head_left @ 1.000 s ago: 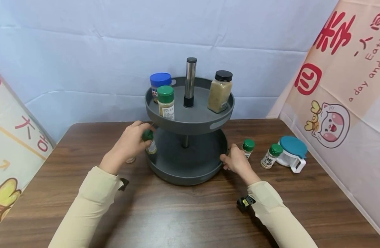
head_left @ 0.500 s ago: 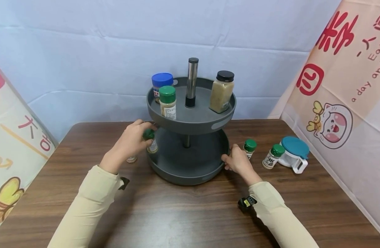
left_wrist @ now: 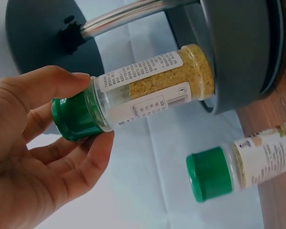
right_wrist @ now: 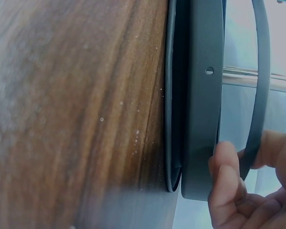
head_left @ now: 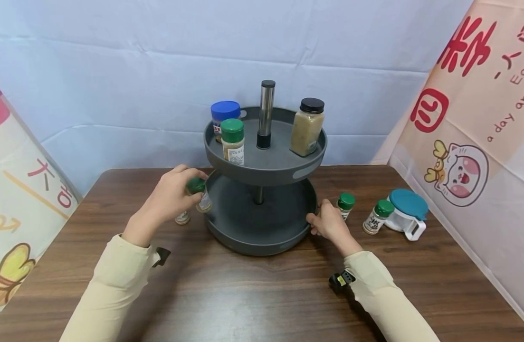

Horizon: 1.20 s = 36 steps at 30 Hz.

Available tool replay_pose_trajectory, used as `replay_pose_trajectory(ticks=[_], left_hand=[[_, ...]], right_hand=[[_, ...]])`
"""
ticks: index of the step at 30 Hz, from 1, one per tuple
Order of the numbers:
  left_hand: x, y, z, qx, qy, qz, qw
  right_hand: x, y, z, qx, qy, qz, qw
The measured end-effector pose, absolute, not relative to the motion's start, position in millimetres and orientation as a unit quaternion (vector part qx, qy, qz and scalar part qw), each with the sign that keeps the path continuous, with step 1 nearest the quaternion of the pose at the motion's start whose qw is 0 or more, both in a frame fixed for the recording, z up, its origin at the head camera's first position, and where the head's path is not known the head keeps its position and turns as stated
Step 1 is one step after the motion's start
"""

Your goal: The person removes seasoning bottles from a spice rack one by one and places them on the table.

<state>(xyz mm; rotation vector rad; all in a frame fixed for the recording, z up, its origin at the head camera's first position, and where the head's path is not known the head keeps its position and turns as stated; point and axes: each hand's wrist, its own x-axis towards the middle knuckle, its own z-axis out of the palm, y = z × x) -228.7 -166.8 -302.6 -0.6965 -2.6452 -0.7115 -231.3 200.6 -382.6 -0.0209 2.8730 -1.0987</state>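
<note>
My left hand (head_left: 169, 192) pinches a spice bottle (left_wrist: 152, 83) by its green cap, thumb on one side and fingers on the other. The bottle holds yellowish-brown seasoning and is slightly tilted. Its base is close to the left rim of the lower tray (head_left: 253, 248) of a dark grey two-tier turntable; whether they touch I cannot tell. Behind that hand stands another green-capped bottle (left_wrist: 209, 176), partly hidden in the head view. On the opposite side, my right hand (head_left: 330, 221) grips the lower tray's rim between thumb and curled fingers.
The upper tray (head_left: 266, 175) carries a blue-lidded jar (head_left: 225, 111), a green-capped bottle (head_left: 233, 133) and a black-lidded jar (head_left: 306, 130). To the right stand two green-capped bottles (head_left: 345, 202) (head_left: 377, 218) and a teal-lidded white container (head_left: 409, 206). Fabric hangs behind the wooden table (head_left: 244, 304).
The left hand has drawn the bottle left, from over the lower tray's edge to about its rim. More of the bottle behind that hand shows. My right hand stays on the rim.
</note>
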Motion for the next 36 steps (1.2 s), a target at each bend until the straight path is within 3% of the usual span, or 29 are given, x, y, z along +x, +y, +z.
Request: replay_pose_trajectory(ticks=[20, 36], left_hand=[[-209.3, -200.1, -310.8, -0.226, -0.935, -0.236, 0.139], [-205.9, -221.5, -316.2, -0.209, -0.951, -0.218, 0.068]], right_hand=[[-229.8, 199.2, -383.4, -0.002, 0.933, -0.359, 0.032], [-231.6, 200.4, -383.0, 0.001, 0.936, -0.352, 0.030]])
